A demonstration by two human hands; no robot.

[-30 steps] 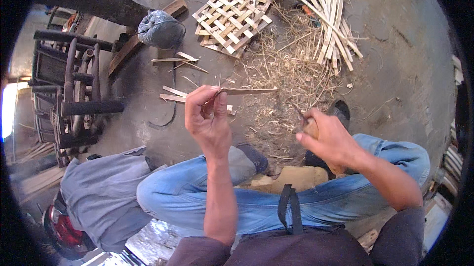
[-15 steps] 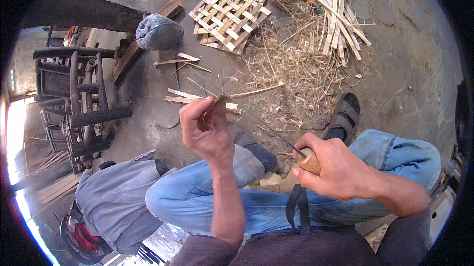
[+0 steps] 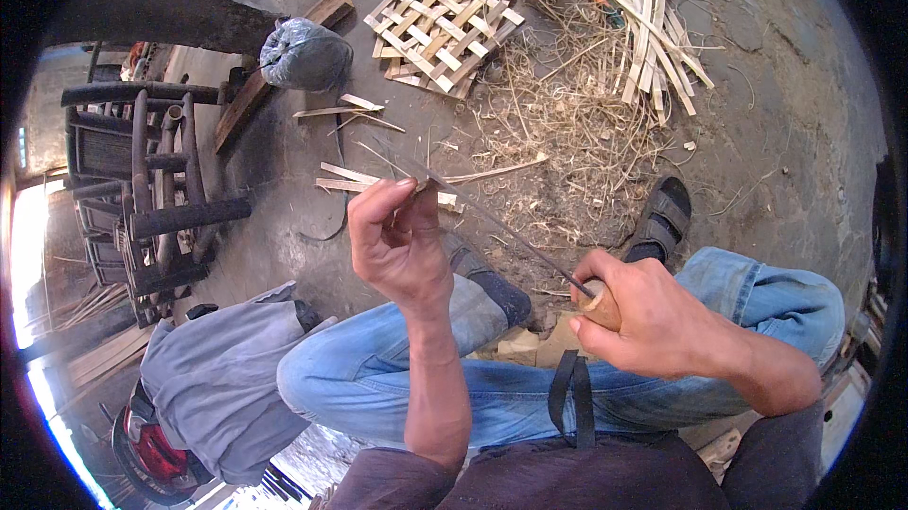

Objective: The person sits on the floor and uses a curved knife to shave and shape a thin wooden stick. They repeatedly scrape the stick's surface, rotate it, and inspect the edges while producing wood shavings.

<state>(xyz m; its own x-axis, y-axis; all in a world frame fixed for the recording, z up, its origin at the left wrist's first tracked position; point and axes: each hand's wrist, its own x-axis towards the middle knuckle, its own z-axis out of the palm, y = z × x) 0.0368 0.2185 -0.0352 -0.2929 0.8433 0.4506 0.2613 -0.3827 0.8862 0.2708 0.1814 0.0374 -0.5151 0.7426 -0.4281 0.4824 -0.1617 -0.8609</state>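
My right hand (image 3: 653, 321) is wrapped round the wooden handle of a knife (image 3: 515, 240), its long, thin blade slanting up and left toward my other hand. My left hand (image 3: 402, 245) is raised, thumb and fingertips pinched on a thin strip (image 3: 386, 158) close to the blade's far end. Most of what lies between these fingertips is hidden, and the strip's exact contact with the blade is too small to tell. Below and beyond the left hand, several pale split strips (image 3: 345, 179) lie on the floor.
A woven lattice panel (image 3: 440, 23) lies ahead, beside a heap of shavings (image 3: 567, 122) and a bundle of pale strips (image 3: 648, 27). Dark wooden chairs (image 3: 165, 179) stand at left, near a wrapped plastic bag (image 3: 307, 56). Grey cloth (image 3: 222, 368) drapes beside my left knee.
My right hand has shifted slightly right with the knife, drawing the blade a little away from my left fingertips. The left hand has barely moved and keeps its pinch.
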